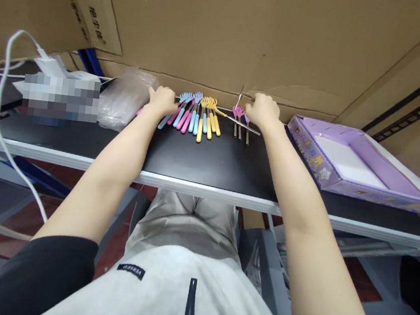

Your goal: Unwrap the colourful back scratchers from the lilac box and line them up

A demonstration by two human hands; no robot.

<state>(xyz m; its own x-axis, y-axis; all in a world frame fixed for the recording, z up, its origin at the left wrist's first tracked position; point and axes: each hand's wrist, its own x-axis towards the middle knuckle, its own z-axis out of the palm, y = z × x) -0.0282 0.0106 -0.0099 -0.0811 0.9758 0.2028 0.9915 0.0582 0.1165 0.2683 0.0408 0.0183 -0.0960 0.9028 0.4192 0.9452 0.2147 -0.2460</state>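
My left hand [163, 100] is curled at the left end of a row of small claw-headed back scratchers; its fingertips are partly hidden. Next to it lie scratchers with blue handles [179, 117] and pink handles [186, 122]. Further right are several with yellow handles [209, 126]. One yellow claw [220, 112] lies slanted, and a thin metal rod [242, 125] stretches from it toward my right wrist. Closed beside a few pink- and purple-clawed scratchers with dark handles [240, 130] is my right hand [264, 110]. Whatever either hand grips is hidden.
At right stands an open purple box [329, 173] with a white inside. Clear plastic bags [125, 100] lie at left, beside a blurred-out item [61, 95] and a white cable [3, 93]. Cardboard [224, 32] walls the back of the black table [209, 160].
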